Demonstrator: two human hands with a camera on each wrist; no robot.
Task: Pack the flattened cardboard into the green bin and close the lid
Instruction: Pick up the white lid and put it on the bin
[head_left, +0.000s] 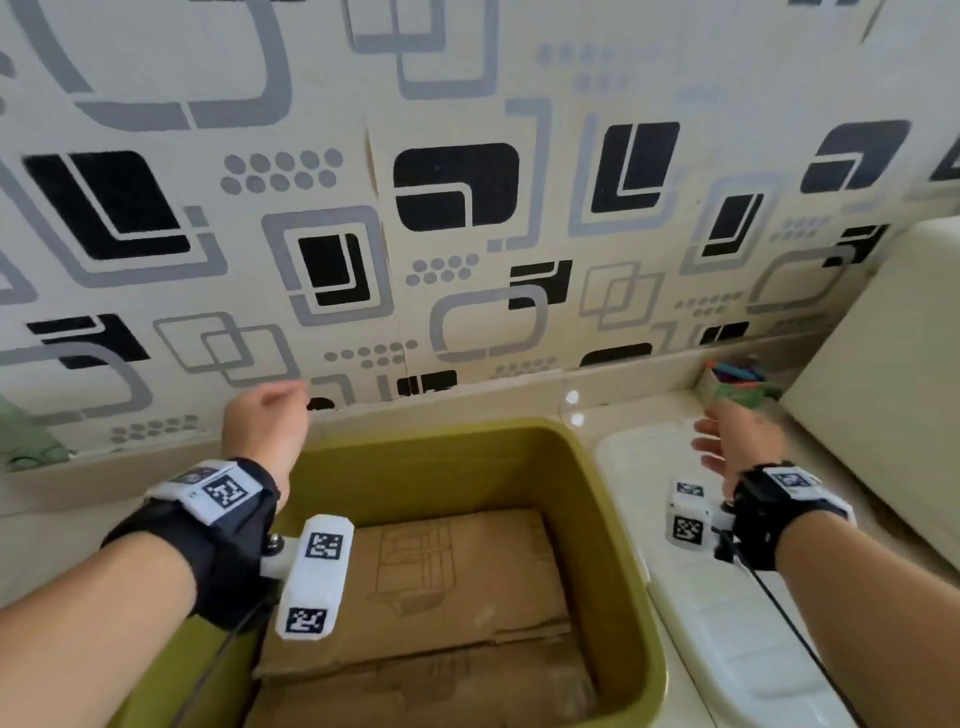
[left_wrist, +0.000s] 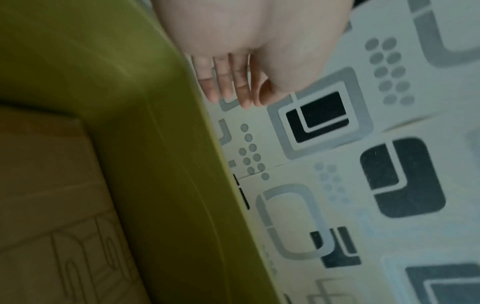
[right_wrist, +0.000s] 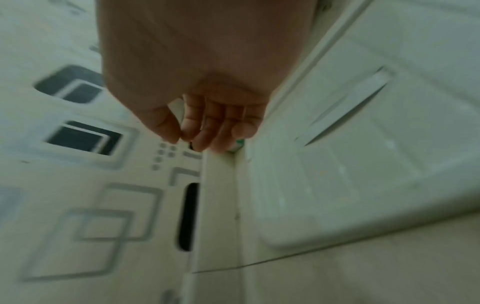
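Note:
The green bin (head_left: 618, 519) stands on the floor against the wall, its top uncovered. Flattened brown cardboard (head_left: 452, 587) lies flat inside it, also seen in the left wrist view as cardboard (left_wrist: 46, 185) below the bin wall (left_wrist: 145, 144). The white lid (head_left: 691, 587) lies flat on the floor right of the bin; lid (right_wrist: 350, 164) shows in the right wrist view. My left hand (head_left: 270, 415) hovers over the bin's far left corner with relaxed fingers (left_wrist: 228, 86), holding nothing. My right hand (head_left: 727, 441) hangs open above the lid's far end, fingers (right_wrist: 207, 127) loose and empty.
A patterned wall (head_left: 467, 208) with black and grey squares rises right behind the bin. A cream cabinet or appliance (head_left: 893, 374) stands at the right. A small colourful packet (head_left: 737, 387) sits in the corner by the wall. Pale floor tiles (head_left: 571, 410) surround the bin.

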